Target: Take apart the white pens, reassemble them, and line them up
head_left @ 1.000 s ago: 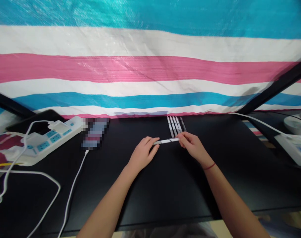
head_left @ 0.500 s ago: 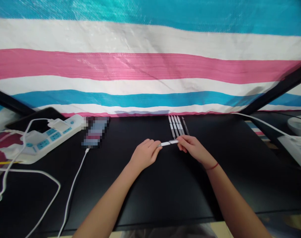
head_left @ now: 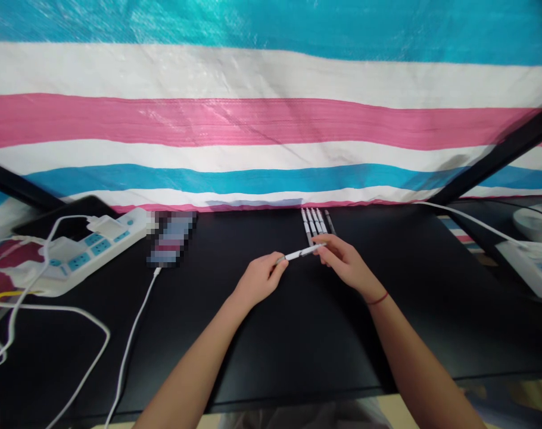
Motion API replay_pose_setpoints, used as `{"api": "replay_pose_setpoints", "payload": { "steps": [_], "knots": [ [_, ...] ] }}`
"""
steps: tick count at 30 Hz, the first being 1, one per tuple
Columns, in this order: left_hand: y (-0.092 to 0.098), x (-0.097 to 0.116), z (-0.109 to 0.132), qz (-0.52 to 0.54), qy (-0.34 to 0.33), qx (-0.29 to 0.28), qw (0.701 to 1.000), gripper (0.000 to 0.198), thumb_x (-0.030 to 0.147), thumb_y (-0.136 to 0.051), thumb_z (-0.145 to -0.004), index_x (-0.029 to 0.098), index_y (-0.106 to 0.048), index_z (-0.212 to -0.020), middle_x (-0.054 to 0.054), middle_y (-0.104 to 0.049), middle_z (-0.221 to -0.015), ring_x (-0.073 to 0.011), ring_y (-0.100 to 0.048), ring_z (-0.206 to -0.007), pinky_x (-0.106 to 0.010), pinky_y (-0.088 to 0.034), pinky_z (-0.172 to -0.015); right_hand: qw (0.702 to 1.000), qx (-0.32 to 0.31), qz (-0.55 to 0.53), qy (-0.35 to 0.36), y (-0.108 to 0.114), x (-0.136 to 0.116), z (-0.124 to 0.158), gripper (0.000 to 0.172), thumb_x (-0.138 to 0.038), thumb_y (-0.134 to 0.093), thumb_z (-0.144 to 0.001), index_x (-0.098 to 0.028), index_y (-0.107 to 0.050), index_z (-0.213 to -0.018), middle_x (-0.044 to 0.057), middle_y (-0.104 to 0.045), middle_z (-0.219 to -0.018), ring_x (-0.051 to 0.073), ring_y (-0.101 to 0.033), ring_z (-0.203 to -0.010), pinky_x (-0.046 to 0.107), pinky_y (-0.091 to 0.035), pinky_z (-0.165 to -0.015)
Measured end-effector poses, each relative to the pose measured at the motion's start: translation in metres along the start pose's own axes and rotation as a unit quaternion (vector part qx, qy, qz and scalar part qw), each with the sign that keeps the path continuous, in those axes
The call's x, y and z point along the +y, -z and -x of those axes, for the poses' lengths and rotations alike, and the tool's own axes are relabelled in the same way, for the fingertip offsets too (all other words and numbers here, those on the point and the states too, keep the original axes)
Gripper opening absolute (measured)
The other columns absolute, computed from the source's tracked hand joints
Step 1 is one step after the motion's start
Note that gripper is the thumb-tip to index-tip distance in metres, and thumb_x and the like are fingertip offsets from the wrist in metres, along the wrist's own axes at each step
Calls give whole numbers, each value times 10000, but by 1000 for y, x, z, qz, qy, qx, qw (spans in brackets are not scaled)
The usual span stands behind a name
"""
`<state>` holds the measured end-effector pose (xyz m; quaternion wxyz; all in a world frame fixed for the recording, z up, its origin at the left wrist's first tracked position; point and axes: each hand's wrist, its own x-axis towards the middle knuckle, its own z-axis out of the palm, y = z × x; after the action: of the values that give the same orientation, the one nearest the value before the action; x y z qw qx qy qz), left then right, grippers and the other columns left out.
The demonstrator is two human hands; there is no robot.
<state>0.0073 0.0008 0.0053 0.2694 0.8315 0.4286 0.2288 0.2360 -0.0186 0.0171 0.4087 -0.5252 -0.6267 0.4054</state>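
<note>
A white pen with a dark band near its middle is held level above the black desk, its right end tipped slightly up. My left hand pinches the pen's left end between thumb and fingers. At the other end, the thumb and fingers of my right hand hold it more loosely, the end showing over the thumb. Just behind my right hand, several white pens lie side by side in a row, with a darker pen to their right. My right fingers cover the near ends of some.
To the left, a phone, blurred out, lies with a white cable plugged in. A white power strip with plugs and cords fills the far left. Another power strip sits at the right. A striped sheet hangs behind the desk.
The pen's right end has risen a little and shows more between my right fingers, which have loosened and spread. My left hand has shifted slightly left, still pinching the pen.
</note>
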Motion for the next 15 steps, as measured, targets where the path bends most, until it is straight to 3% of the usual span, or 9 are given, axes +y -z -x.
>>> {"api": "replay_pose_setpoints", "payload": {
  "steps": [3, 6, 10, 15],
  "knots": [
    [1, -3, 1, 10, -18, 19, 1000, 249, 338, -424, -929, 191, -585, -1049, -31, -639, -896, -150, -599, -773, -280, -466, -751, 999, -9, -11, -32, 0, 0, -2, 276, -442, -531, -869, -189, -619, -931, 14, -618, -705, 124, -520, -577, 258, -433, -554],
    [3, -7, 2, 23, -12, 43, 999, 365, 325, -493, -897, 194, -495, -1238, -43, -628, -942, -146, -592, -764, -290, -483, -757, 999, 7, -13, -40, 2, 1, -4, 287, -449, -544, -858, -182, -608, -779, 9, -605, -653, 115, -502, -554, 249, -412, -535],
    [7, -13, 2, 37, 5, 92, 995, 255, 313, -486, -904, 190, -556, -1117, -36, -623, -912, -124, -575, -696, -272, -487, -714, 995, 58, -56, -54, 5, 2, -5, 278, -453, -574, -837, -181, -597, -786, 12, -604, -662, 114, -504, -558, 251, -419, -529],
    [8, -19, 0, 63, 24, 123, 990, 204, 314, -493, -906, 210, -624, -1022, -29, -664, -916, -133, -621, -731, -270, -491, -725, 994, 51, -88, -51, 8, 5, -5, 224, -406, -632, -808, -185, -616, -836, 10, -599, -689, 129, -552, -623, 252, -447, -557]
  ]
}}
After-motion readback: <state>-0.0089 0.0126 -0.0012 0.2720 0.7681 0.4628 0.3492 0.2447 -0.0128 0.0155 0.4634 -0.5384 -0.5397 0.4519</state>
